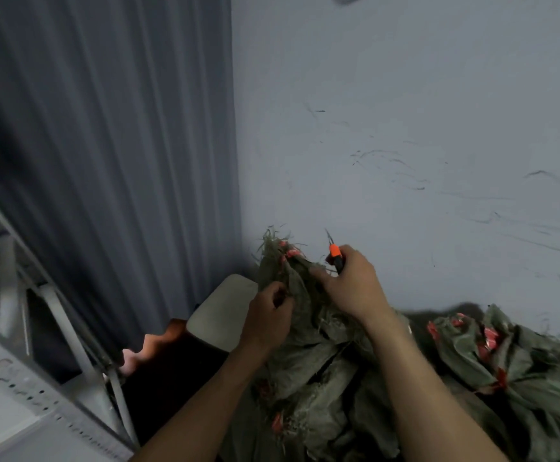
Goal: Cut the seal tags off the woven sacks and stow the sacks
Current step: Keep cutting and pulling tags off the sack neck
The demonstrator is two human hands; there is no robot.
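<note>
A grey-green woven sack (300, 285) is held up in front of me, its frayed neck pointing up with a red seal tag (291, 253) on it. My left hand (268, 318) grips the sack's neck just below the tag. My right hand (348, 281) holds a cutter with an orange and black handle (335, 255); its thin blade tip points up, right of the tag. The same hand's fingers also touch the sack fabric.
More grey-green sacks with red tags lie piled below (312, 395) and at the right (512, 355). A pale stool seat (220, 311) stands left of the sacks. A grey curtain (105, 145) hangs at left, a white metal rack (38, 361) at lower left, a scuffed wall (405, 128) behind.
</note>
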